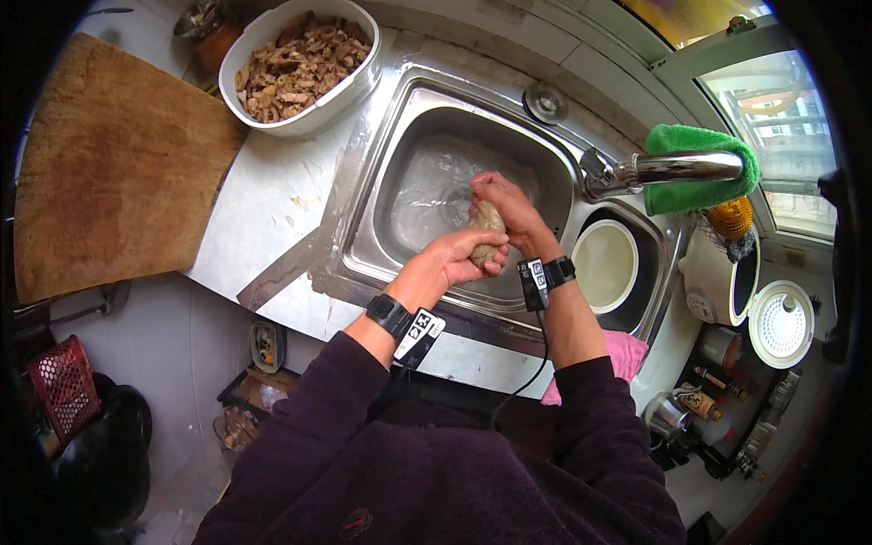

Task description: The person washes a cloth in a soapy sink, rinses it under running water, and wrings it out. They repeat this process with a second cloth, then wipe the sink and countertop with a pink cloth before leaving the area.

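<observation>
Over the large steel sink basin [413, 153], both hands are around one soft, wet, grey-brown lump [488, 216]. Whether it is a rag or a piece of food is hard to tell. My left hand [470, 255] has its fingers wrapped about the lower end. At the upper end, my right hand [509, 208] cups the lump, with its fingers curled. Some water stands in the bottom of the basin, around the drain [458, 204]. The hands hide part of the lump and the basin's right side.
A white tub [235, 102] of brown chopped pieces stands beside a wooden cutting board [122, 170]. The chrome faucet [688, 167] carries a green cloth [664, 139]. A cream bowl [606, 262] sits in the small basin. Nearby are a drain strainer [546, 102] and a pink cloth [623, 354].
</observation>
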The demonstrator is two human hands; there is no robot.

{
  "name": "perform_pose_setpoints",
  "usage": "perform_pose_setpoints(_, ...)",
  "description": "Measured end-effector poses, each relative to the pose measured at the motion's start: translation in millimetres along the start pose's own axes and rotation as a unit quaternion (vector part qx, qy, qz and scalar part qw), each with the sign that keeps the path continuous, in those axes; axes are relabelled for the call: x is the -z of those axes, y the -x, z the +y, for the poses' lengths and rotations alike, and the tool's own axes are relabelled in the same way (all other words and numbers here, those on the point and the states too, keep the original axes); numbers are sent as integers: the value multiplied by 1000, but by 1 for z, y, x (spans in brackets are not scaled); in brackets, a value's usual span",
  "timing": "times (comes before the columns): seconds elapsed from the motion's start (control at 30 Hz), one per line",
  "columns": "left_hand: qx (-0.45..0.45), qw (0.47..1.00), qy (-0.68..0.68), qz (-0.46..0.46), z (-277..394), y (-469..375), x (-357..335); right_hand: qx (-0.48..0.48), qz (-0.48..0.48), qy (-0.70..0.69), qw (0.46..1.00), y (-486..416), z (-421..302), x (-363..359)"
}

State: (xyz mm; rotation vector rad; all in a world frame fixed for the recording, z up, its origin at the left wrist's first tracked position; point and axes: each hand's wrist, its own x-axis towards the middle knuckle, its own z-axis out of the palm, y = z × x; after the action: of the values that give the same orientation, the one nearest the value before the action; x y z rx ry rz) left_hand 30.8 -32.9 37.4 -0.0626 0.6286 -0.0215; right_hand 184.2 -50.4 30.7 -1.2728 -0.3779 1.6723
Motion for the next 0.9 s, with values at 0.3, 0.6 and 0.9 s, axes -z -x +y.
perform_pose_setpoints(0.3, -89, 957, -226, 161, -3, -19, 5, 86, 107, 332, 933, -19, 14, -5)
perform_pose_setpoints(0.6, -360, 653, -553, 372, -19, -24, 15, 137, 266, 481, 824, -24, 31, -42)
perform_pose_setpoints(0.9, 10, 997, -71, 2, 18, 24, 9, 99, -120, 5, 988, 15, -9, -9)
